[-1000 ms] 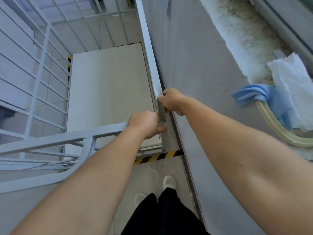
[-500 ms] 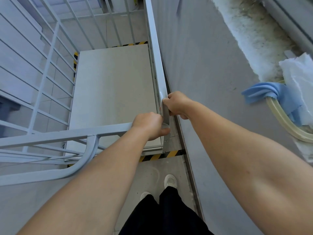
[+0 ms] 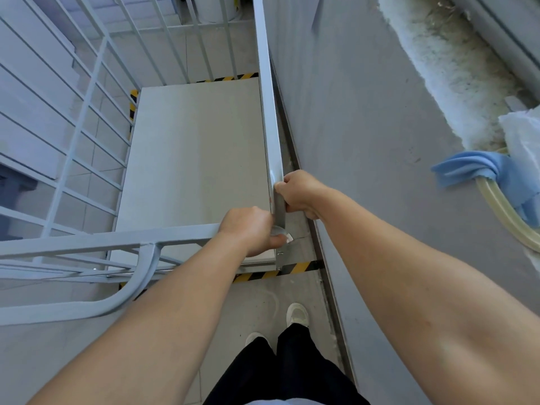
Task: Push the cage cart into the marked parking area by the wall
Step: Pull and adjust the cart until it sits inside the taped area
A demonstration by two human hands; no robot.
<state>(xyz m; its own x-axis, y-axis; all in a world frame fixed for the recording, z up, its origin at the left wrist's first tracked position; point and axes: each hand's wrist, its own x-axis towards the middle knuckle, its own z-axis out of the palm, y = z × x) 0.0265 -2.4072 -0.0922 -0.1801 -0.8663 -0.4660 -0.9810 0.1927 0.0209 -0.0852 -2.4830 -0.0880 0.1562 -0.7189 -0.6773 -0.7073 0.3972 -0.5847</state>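
Observation:
The white cage cart [image 3: 87,159] stands right in front of me, seen from above, with barred sides and a flat pale base. Its right side runs close along the grey wall [image 3: 365,127]. Yellow-and-black floor tape [image 3: 280,271] shows at the cart's near edge, its left side and its far end. My left hand [image 3: 248,230] is closed over the near top rail at the right corner. My right hand [image 3: 301,194] grips the near end of the right side rail, next to the wall.
On top of the wall ledge at the right lie a blue cloth [image 3: 479,168], a yellowish hose [image 3: 508,220] and white plastic wrap [image 3: 523,133]. My shoes [image 3: 296,314] stand on the tiled floor just behind the tape. A narrow gap separates cart and wall.
The cart has rolled a little forward; the far tape strip now shows closer to its far end. Both hands keep the same grips.

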